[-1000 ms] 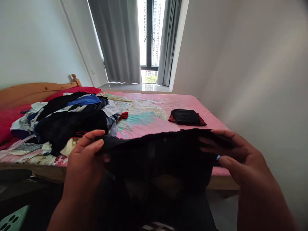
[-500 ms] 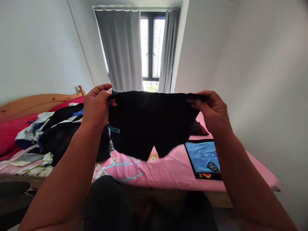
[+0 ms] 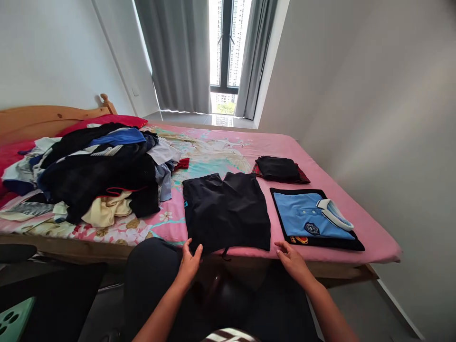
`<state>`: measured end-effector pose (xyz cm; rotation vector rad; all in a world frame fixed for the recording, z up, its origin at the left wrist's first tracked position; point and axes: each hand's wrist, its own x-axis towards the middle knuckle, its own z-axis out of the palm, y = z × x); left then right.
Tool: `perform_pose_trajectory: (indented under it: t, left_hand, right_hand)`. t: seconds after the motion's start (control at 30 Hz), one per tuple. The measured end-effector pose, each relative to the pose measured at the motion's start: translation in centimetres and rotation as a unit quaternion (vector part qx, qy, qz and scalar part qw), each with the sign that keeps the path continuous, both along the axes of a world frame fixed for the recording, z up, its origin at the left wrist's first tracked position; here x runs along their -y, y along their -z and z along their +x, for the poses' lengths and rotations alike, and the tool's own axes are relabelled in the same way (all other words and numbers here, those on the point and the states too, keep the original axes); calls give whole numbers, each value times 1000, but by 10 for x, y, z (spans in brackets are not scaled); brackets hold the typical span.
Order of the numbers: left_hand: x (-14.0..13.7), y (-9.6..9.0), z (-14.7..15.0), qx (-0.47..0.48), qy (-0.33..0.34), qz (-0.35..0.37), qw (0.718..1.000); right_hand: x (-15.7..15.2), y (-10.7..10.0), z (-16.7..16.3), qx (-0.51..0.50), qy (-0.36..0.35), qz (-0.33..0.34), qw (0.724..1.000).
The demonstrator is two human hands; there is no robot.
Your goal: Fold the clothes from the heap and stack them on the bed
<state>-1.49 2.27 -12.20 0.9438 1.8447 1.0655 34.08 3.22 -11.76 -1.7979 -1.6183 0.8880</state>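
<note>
Plainly laid out before the seated person, a pair of black fabric shorts [image 3: 228, 211] rests flat on the pink flowered bedsheet [image 3: 274, 142], right by the bed's near edge, a dark drawstring [image 3: 225, 255] hanging at the side closest to the lap. From where I stand, the left hand [image 3: 190, 261] is at the shorts' near left corner, thumb and fingers apart and gripping nothing; whether a fingertip brushes the cloth, I cannot tell. The right hand [image 3: 292, 261], bare and loosely spread, is just beside the near right corner, close to a folded light-blue polo shirt with a white collar [image 3: 290, 213] lying on a folded black garment [image 3: 344, 244]. Beyond that, a folded black cloth [image 3: 278, 169] sits on a red plaid one [image 3: 304, 177]. Well to the left, a tangled heap of mixed clothing [image 3: 96, 173] spreads toward the honey-coloured wooden headboard [image 3: 53, 115].
</note>
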Motion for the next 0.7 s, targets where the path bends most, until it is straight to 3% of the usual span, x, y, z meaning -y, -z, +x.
perform_pose_trajectory:
  t: [0.1,0.17,0.27,0.4,0.7]
  left_hand:
    - [7,8,2,174,-71,-28,982]
    - [6,3,1,219,-86,-28,972]
    - [2,0,0,228,-101,-22,968]
    - [2,6,0,243,-114,0,963]
    - [11,1,3,280,-73,12,957]
  right_hand:
    - [-12,-4,-6,31,27,25,999]
    - [-27,-11,-15,75,50,-1,996]
    - [-49,-14,-32,151,82,-57,984]
    - [-65,-3,-46,197,73,-32,977]
    - [-53,8,-15,173,109,-51,978]
